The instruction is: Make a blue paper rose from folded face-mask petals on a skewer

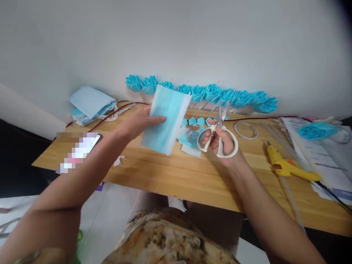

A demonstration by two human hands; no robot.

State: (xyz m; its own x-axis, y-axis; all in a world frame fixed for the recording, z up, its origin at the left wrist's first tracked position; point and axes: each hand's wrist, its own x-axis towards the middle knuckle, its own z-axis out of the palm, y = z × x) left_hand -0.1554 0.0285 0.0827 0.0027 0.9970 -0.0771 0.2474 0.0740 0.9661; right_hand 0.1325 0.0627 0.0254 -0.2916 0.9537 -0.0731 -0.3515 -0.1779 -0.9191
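Note:
My left hand (140, 123) holds up a light blue sheet of face mask fabric (165, 119) by its left edge, thumb across the front. My right hand (222, 141) grips white-handled scissors (218, 134) with the blades slightly apart and pointing up, just right of the sheet. Several small blue cut pieces (196, 123) lie on the wooden table (176, 172) between and behind my hands.
A row of blue fabric roses (203, 93) lines the wall. A stack of blue masks (90, 104) sits at the back left, a phone (78, 152) at the left. A tape ring (245, 130), yellow glue gun (288, 167), glue sticks and papers (324, 157) lie right.

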